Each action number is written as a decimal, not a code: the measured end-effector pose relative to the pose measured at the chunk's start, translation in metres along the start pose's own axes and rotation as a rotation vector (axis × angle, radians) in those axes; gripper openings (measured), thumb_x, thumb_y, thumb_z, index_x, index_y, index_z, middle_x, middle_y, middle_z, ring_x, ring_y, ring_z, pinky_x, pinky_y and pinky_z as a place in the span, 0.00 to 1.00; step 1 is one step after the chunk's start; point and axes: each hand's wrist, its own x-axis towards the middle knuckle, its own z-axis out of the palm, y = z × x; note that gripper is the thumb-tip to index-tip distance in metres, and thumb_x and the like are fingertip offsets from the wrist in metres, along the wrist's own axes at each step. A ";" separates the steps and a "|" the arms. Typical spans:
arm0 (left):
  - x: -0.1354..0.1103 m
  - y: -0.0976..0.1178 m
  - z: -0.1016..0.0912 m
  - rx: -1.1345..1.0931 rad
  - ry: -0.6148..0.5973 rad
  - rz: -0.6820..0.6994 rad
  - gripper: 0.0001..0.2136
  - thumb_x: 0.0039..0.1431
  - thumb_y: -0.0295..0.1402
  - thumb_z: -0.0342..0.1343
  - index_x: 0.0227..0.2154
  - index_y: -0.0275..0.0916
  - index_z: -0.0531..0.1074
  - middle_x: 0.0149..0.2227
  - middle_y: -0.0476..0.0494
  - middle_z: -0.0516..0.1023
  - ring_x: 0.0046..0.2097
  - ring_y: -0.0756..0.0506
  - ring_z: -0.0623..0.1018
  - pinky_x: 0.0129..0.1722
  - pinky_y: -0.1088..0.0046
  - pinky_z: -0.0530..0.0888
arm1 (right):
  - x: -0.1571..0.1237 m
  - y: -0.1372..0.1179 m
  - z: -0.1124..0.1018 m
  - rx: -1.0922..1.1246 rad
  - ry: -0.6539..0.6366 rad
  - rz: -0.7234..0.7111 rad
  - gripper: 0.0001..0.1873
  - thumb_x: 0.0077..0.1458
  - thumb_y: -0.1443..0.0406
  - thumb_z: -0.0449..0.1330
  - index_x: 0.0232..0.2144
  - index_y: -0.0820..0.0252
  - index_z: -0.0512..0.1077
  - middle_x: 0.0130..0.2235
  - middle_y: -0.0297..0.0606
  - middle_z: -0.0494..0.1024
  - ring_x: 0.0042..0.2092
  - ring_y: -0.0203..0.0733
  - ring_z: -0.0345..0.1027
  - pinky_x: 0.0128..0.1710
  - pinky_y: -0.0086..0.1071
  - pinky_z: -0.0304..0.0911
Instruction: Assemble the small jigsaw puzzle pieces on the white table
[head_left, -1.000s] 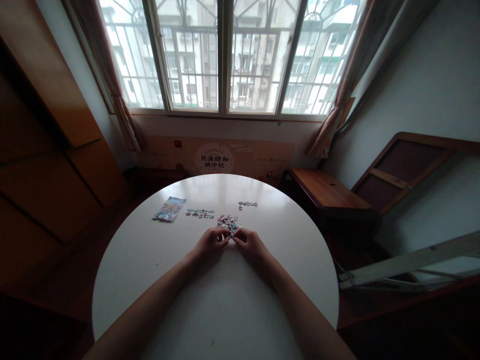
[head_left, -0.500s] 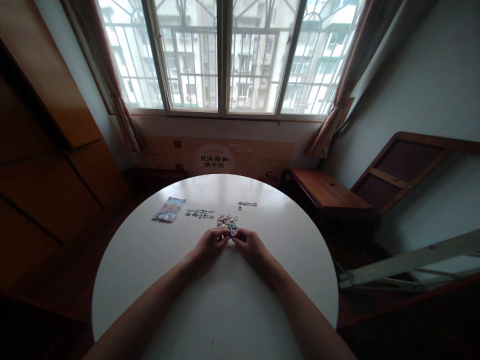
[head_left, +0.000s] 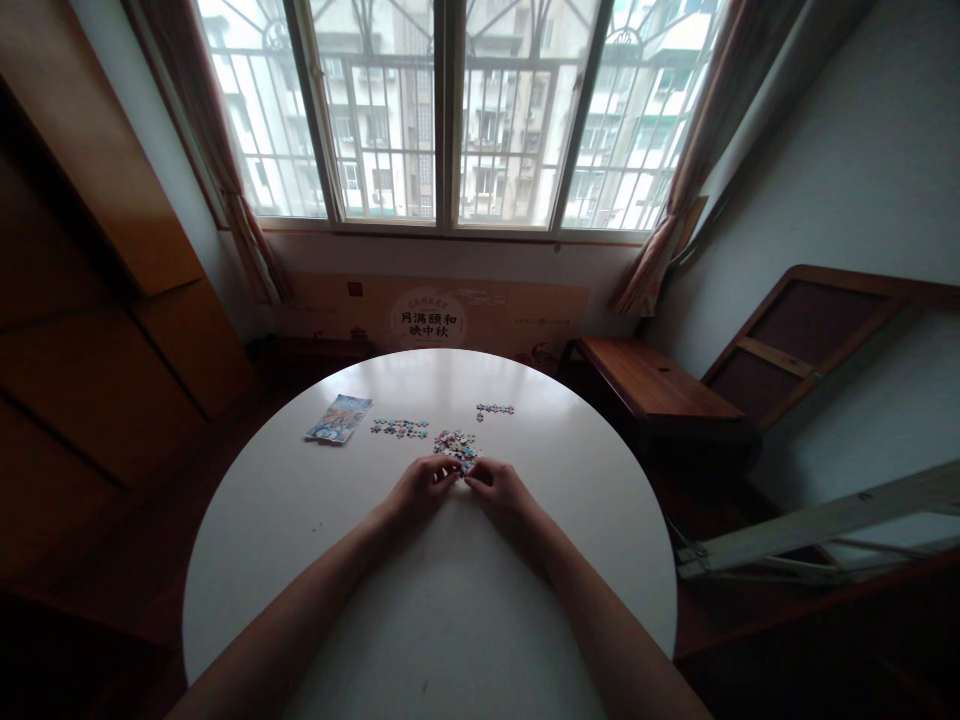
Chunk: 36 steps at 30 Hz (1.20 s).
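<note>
Standing at the far left of my head-camera view, a brown wooden cabinet point(head_left: 176, 340) flanked the window wall, with a tied curtain point(head_left: 247, 240) to its right. The round white tabletop point(head_left: 450, 620) filled the lower centre and carried all the jigsaw material. At its left lay a printed picture sheet point(head_left: 340, 418), set slightly askew. Just beside it I observed a cluster of puzzle pieces point(head_left: 405, 431), arranged in rough rows. Nearer to me, the left hand point(head_left: 421, 480) rested at the front edge of the pile, its fingers curved towards the thumb; I could not tell whether this grip pinched a piece. The loose pile point(head_left: 454, 442), mixed in colour, lay near the middle of the tabletop, directly beyond the fingertips. The right hand point(head_left: 499, 483) mirrored the left, its thumb and fingers drawn close and the tips of both hands almost meeting; whether its grip held a piece I could not tell either. Beyond the pile and to its right lay an angled strip of pieces point(head_left: 499, 409). At the right, well apart from the hands, stood a low wooden bench point(head_left: 660, 378).
</note>
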 end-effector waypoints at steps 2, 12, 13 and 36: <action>0.000 0.000 0.000 -0.001 0.005 -0.005 0.09 0.56 0.29 0.54 0.38 0.36 0.76 0.30 0.46 0.78 0.29 0.51 0.73 0.30 0.77 0.70 | 0.000 0.000 0.000 0.001 0.001 0.005 0.07 0.49 0.65 0.58 0.25 0.64 0.72 0.25 0.34 0.73 0.28 0.35 0.63 0.28 0.26 0.57; 0.000 -0.003 0.000 -0.010 0.009 -0.001 0.09 0.56 0.30 0.54 0.39 0.36 0.76 0.32 0.45 0.79 0.29 0.51 0.73 0.31 0.77 0.71 | 0.000 0.001 0.001 0.008 0.005 -0.003 0.07 0.50 0.65 0.59 0.25 0.63 0.73 0.25 0.34 0.73 0.28 0.36 0.64 0.28 0.26 0.58; 0.000 -0.003 0.000 -0.011 0.011 0.000 0.09 0.56 0.30 0.54 0.39 0.36 0.76 0.32 0.45 0.79 0.30 0.51 0.74 0.31 0.77 0.71 | -0.001 0.001 0.001 0.012 0.004 -0.004 0.07 0.50 0.64 0.58 0.26 0.63 0.73 0.25 0.34 0.74 0.28 0.36 0.64 0.29 0.27 0.58; 0.000 0.001 -0.002 -0.007 0.000 0.020 0.10 0.55 0.26 0.53 0.39 0.36 0.75 0.32 0.46 0.79 0.29 0.52 0.74 0.31 0.79 0.70 | 0.000 0.001 0.000 0.002 -0.004 -0.034 0.09 0.50 0.64 0.58 0.24 0.64 0.73 0.24 0.34 0.73 0.27 0.35 0.63 0.27 0.25 0.56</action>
